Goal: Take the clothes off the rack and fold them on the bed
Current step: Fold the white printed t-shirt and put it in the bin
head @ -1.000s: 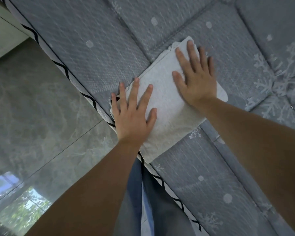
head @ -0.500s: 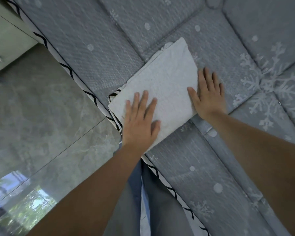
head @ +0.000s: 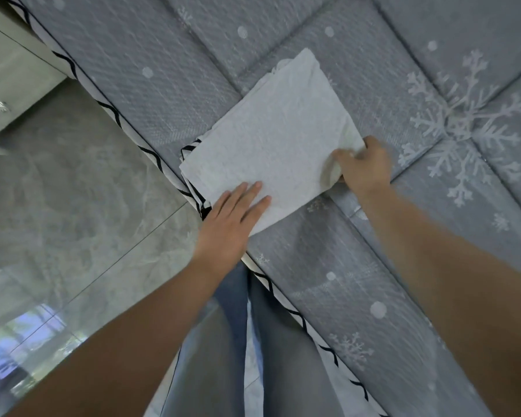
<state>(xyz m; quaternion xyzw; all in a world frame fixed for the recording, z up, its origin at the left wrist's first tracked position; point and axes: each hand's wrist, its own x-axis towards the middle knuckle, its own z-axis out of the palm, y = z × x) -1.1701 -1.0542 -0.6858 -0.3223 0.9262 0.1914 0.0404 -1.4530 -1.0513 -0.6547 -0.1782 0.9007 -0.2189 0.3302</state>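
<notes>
A folded white garment lies flat near the edge of the grey snowflake-patterned bed. My left hand rests flat on the garment's near corner with straight fingers. My right hand grips the garment's right edge, fingers curled under the lifted fabric and thumb on top. No rack is in view.
The bed's edge, trimmed with a black zigzag line, runs diagonally from upper left to lower right. Glossy grey floor tiles lie to the left. A pale cabinet with a knob stands at far left. My legs in blue-grey trousers stand against the bed.
Both hands slid back toward me across the garment. My right hand went from lying flat to curling round the garment's right edge and lifting it slightly. My left hand stayed flat.
</notes>
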